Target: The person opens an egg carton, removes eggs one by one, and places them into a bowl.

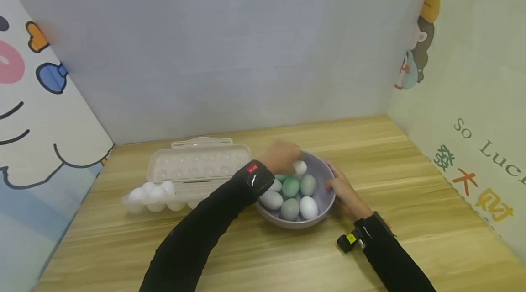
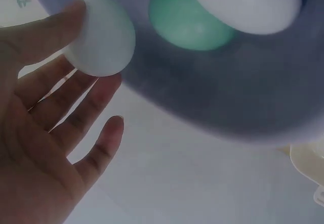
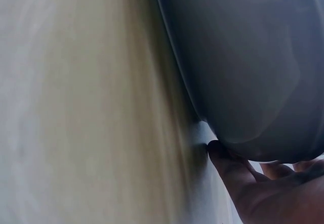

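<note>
Over the far side of a purple bowl [image 1: 330, 193], my left hand [image 1: 281, 157] pinches a white egg [image 2: 104, 37] between thumb and fingertips. In the head view that egg shows at the bowl's far inner wall. Several eggs lie in the bowl, among them a green egg [image 1: 290, 187], a grey egg [image 1: 289, 209] and another white egg [image 1: 308, 208]. My right hand [image 1: 344, 189] holds the bowl's right side at the rim. From the right wrist, its thumb and fingers [image 3: 230, 171] are seen against the bowl's outer wall [image 3: 248, 67].
Left of the bowl stands an opened clear plastic egg carton [image 1: 197, 164], its lid tilted back. White eggs [image 1: 154, 193] fill its near left part; my left forearm hides the right part. The wooden table [image 1: 263, 260] meets walls behind and at both sides.
</note>
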Tool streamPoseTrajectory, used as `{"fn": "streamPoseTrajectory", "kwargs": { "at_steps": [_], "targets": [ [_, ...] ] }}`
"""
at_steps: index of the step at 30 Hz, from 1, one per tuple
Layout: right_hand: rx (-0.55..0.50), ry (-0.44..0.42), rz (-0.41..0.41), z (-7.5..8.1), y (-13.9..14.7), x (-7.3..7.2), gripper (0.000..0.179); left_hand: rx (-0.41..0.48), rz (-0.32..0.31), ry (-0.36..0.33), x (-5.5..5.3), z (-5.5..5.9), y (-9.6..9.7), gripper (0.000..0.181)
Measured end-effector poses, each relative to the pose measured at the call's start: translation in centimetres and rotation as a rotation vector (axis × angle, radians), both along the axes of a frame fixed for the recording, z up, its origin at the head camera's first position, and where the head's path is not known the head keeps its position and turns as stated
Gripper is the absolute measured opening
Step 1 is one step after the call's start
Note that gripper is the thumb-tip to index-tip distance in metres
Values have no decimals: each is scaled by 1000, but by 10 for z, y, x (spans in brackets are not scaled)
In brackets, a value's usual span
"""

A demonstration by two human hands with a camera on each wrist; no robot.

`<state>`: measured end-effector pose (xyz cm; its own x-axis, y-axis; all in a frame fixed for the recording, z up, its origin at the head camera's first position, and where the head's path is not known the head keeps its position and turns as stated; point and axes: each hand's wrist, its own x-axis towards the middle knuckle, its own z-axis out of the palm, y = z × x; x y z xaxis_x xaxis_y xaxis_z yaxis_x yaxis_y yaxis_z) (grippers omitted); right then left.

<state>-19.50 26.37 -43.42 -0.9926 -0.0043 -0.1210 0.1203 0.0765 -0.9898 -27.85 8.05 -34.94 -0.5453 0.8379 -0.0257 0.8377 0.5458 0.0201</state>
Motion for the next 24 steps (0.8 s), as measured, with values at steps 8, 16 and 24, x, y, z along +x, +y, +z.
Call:
{"fn": "streamPoseTrajectory", "kwargs": {
  "at_steps": [8,16,24],
  "targets": [
    [23,-8,6,0,-2,-1,80,-21,36,-12,10,-6,13,18],
    [3,11,14,-3,-1,-2,80,-101,23,47,17,-10,21,17],
    [0,-10,10,-2,1,-1,80,-133,35,29,23,-16,23,17]
  ]
}}
